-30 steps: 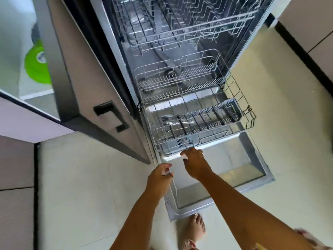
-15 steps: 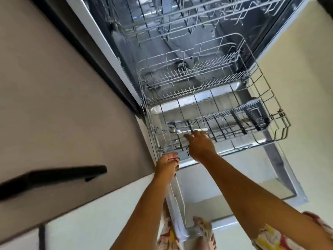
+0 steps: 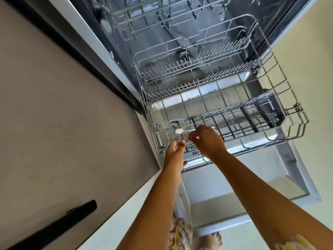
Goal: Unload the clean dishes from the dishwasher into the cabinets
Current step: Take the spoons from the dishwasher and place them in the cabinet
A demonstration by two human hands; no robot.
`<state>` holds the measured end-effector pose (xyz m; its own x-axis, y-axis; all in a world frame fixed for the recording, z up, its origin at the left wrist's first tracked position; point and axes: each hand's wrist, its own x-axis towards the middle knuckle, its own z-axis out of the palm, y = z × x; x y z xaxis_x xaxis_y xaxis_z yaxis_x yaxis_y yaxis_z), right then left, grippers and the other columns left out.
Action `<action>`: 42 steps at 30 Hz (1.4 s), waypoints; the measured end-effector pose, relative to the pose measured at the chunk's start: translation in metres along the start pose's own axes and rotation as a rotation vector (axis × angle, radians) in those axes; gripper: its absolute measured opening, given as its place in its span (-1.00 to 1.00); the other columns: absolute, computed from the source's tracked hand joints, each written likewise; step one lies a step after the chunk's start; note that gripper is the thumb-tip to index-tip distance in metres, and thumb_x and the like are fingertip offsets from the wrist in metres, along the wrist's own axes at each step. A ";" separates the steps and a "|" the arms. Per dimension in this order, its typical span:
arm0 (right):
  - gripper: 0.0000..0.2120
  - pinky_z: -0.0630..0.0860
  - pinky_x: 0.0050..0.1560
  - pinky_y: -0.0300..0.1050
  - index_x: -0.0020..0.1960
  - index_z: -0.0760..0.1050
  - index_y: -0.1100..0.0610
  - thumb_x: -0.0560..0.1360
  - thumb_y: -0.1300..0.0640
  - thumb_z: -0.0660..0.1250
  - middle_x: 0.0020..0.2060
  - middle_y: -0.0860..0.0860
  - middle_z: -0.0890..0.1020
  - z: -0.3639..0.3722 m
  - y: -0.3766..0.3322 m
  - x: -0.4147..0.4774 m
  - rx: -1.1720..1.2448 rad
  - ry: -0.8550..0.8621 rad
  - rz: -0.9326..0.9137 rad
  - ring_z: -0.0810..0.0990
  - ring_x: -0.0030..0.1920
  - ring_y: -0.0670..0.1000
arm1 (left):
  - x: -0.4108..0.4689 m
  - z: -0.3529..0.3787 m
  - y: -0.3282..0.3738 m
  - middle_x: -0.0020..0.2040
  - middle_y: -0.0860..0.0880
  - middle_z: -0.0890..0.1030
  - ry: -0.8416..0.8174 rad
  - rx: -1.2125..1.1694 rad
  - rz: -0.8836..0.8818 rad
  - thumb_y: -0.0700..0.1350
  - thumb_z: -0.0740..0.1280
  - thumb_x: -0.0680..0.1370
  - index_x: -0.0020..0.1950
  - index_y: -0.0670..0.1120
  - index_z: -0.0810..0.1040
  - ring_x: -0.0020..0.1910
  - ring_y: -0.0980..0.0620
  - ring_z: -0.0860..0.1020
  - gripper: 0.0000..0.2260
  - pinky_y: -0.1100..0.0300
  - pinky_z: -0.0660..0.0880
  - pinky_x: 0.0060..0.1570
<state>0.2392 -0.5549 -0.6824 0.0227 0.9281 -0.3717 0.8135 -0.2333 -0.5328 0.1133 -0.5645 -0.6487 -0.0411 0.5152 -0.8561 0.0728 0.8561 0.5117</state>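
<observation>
The dishwasher's lower wire rack (image 3: pixel 281 98) is pulled out over the open door (image 3: pixel 270 179). A metal spoon (image 3: pixel 180 130) lies at the rack's near left corner, beside a second piece of cutlery (image 3: pixel 177 126). My right hand (image 3: pixel 207 141) is over the rack with its fingers pinched on the spoon's handle. My left hand (image 3: pixel 175 150) rests at the rack's front left edge, fingers curled, holding nothing that I can see. A dark cutlery basket (image 3: pixel 264 112) stands at the rack's right side.
The upper rack (image 3: pixel 162 13) sits inside the machine above. A beige cabinet door (image 3: pixel 63 114) with a black handle (image 3: pixel 54 230) fills the left. Pale floor tiles (image 3: pixel 306 60) lie to the right. My feet and patterned clothing (image 3: pixel 182 233) show below the door.
The view has moved closer to the rack. My right hand went from the rack's front edge into the rack and closed on the spoon handle. My left hand rose to the rack's front left corner.
</observation>
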 end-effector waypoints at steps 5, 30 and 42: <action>-0.82 0.29 -0.22 -0.47 0.02 0.66 0.09 0.53 0.10 0.31 -0.01 0.08 0.68 0.002 -0.008 -0.010 0.212 -0.200 -0.125 0.54 -0.11 -0.11 | 0.007 0.006 0.004 0.03 -0.06 0.60 0.119 -0.181 0.057 -0.15 0.17 0.63 0.09 -0.10 0.55 0.00 0.01 0.56 -0.82 0.05 0.47 0.10; -0.80 0.37 -0.09 -0.51 0.11 0.62 0.10 0.52 0.13 0.33 0.05 0.04 0.68 0.017 -0.039 0.006 0.309 -0.119 -0.124 0.62 -0.05 -0.09 | 0.036 -0.022 0.001 -0.11 0.00 0.58 0.195 -0.364 0.057 -0.14 0.28 0.57 0.01 -0.05 0.55 -0.13 0.06 0.54 -0.93 0.20 0.40 -0.17; -0.70 0.53 -0.04 0.05 0.26 0.43 0.08 0.54 0.21 0.22 0.14 0.06 0.57 0.027 -0.016 0.059 -0.512 -0.018 -0.025 0.53 0.18 0.13 | 0.030 -0.030 -0.001 -0.26 -0.02 0.65 0.163 -0.341 -0.011 -0.07 0.24 0.60 0.03 -0.11 0.47 -0.40 0.06 0.57 -0.88 0.23 0.51 -0.41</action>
<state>0.2119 -0.5043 -0.7161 -0.0069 0.9255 -0.3786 0.9941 -0.0346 -0.1025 0.0818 -0.5491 -0.6728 -0.2004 0.4821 -0.8529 -0.2634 0.8120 0.5208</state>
